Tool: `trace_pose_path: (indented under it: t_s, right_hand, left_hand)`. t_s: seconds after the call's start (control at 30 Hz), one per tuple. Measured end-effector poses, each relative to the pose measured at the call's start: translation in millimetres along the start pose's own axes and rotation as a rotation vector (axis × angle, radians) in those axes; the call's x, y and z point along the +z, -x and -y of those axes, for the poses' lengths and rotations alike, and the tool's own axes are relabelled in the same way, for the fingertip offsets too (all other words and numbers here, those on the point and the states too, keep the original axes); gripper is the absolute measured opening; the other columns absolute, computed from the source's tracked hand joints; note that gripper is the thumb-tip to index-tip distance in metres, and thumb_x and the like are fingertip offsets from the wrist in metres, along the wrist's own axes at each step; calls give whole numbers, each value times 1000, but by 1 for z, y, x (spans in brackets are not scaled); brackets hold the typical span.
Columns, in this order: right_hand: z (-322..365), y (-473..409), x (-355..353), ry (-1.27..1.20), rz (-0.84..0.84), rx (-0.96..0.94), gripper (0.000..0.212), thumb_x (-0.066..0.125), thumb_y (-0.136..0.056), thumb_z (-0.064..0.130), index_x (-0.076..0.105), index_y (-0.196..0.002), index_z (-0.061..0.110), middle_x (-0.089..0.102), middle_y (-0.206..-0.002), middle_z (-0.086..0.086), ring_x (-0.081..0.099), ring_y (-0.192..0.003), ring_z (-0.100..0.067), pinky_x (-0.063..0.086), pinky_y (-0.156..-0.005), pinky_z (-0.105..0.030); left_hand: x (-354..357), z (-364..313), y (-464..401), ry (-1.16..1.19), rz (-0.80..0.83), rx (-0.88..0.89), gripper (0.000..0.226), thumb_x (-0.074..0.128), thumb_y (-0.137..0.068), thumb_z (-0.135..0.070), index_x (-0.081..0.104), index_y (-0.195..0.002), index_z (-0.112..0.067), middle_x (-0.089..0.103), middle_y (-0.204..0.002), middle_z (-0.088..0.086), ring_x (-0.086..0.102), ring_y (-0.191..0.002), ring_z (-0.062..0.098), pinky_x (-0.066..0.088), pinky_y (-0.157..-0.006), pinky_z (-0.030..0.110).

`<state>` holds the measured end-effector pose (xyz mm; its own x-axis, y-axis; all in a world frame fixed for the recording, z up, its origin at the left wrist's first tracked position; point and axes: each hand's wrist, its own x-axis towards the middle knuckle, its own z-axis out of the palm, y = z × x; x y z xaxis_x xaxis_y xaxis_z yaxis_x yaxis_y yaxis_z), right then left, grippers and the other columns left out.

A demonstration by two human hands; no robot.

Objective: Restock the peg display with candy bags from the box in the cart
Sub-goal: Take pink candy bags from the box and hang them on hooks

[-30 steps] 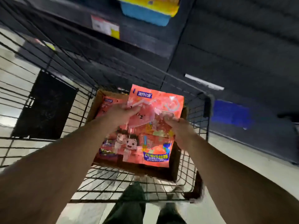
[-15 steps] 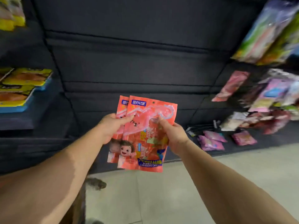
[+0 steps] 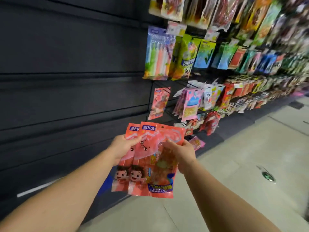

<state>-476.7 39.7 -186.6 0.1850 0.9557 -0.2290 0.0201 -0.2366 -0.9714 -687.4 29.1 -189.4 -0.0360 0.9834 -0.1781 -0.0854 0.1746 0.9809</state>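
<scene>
Pink glossy plastic candy bags, two fanned w/ hang-holes up, are riding between both hands, prob. ready for pegging. Left hand is pinching the back bag's edge, right hand is curling fingers on the front bag. They're hovering just below the matching pink bag hanging on the black wire peg display (cart not in view).

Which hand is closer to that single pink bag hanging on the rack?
Right. The right hand grips the held candy bags just below and slightly right of the hanging pink bag; the left hand grips them farther to the lower left.
</scene>
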Motion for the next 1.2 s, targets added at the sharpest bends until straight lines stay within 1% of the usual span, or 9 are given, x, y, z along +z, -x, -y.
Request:
trace_pose_path:
  t_s: [0.13, 0.27, 0.37, 0.5, 0.6, 0.73, 0.87, 1.03, 1.2]
  right_hand:
    - [7, -55, -4, -47, 31, 8, 30, 83, -78, 23, 70, -102, 12, 77, -94, -9, 75, -85, -29, 61, -81, -50]
    - [14, -112, -2, -105, 42, 90, 40, 82, -77, 33, 72, -107, 9, 76, -99, -13, 74, -91, -34, 58, -86, -53]
    - [28, -150, -2, -96, 38, 95, 61, 87, -58, 51, 74, -106, 14, 76, -103, -11, 73, -97, -34, 56, -90, -54]
    - [40, -187, -12, -119, 2, 119, 46, 79, -80, 38, 70, -114, 8, 75, -107, -14, 72, -100, -35, 54, -94, -54]
    - [38, -207, -22, -109, -26, 145, 41, 75, -84, 35, 69, -114, 8, 74, -110, -17, 70, -102, -37, 52, -96, -55]
    - [39, -232, -18, -94, -62, 144, 45, 80, -78, 37, 69, -113, 9, 74, -108, -15, 70, -102, -37, 52, -96, -56]
    - [33, -257, -9, -69, -70, 164, 65, 83, -64, 51, 69, -113, 10, 76, -105, -11, 72, -98, -34, 54, -95, -54]
    - [30, -288, -16, -49, -52, 192, 48, 79, -79, 44, 68, -111, 9, 75, -105, -11, 70, -100, -32, 52, -97, -53]
    - [42, -342, -27, 15, 8, 160, 50, 77, -81, 44, 68, -110, 5, 72, -107, -15, 70, -97, -32, 56, -90, -51]
  left_hand:
    - [7, 2, -58, -10, 17, -29, 17, 73, -90, -21, 72, -106, -19, 75, -100, -8, 68, -99, 13, 51, -73, 25]
    - [15, 3, -120, -24, 67, -70, 20, 74, -87, -30, 75, -106, -22, 77, -103, -3, 69, -106, 20, 53, -94, 39]
    - [25, -12, -162, -33, 116, -84, 14, 63, -96, -36, 73, -103, -29, 73, -92, -15, 64, -91, 2, 46, -73, 24]
    - [31, -22, -207, 27, 105, -131, 20, 55, -100, -37, 70, -97, -23, 72, -75, -11, 67, -70, 5, 49, -63, 19]
    - [24, -20, -230, 10, 37, -163, 29, 58, -98, -42, 71, -98, -16, 65, -88, -3, 60, -90, 17, 41, -84, 31]
    - [11, -17, -256, -12, 16, -224, 41, 63, -94, -46, 74, -100, -7, 74, -99, 12, 69, -92, 27, 50, -75, 31]
    - [-4, -6, -273, 21, -48, -277, 78, 79, -62, -71, 70, -112, -12, 74, -111, 13, 71, -101, 33, 55, -94, 49]
    - [6, -8, -282, 7, -138, -313, 54, 72, -84, -53, 68, -114, -8, 74, -106, 15, 73, -90, 30, 59, -65, 35]
    - [14, -2, -301, 3, -332, -287, 55, 75, -76, -62, 71, -104, -15, 73, -106, 11, 70, -91, 29, 57, -78, 40]
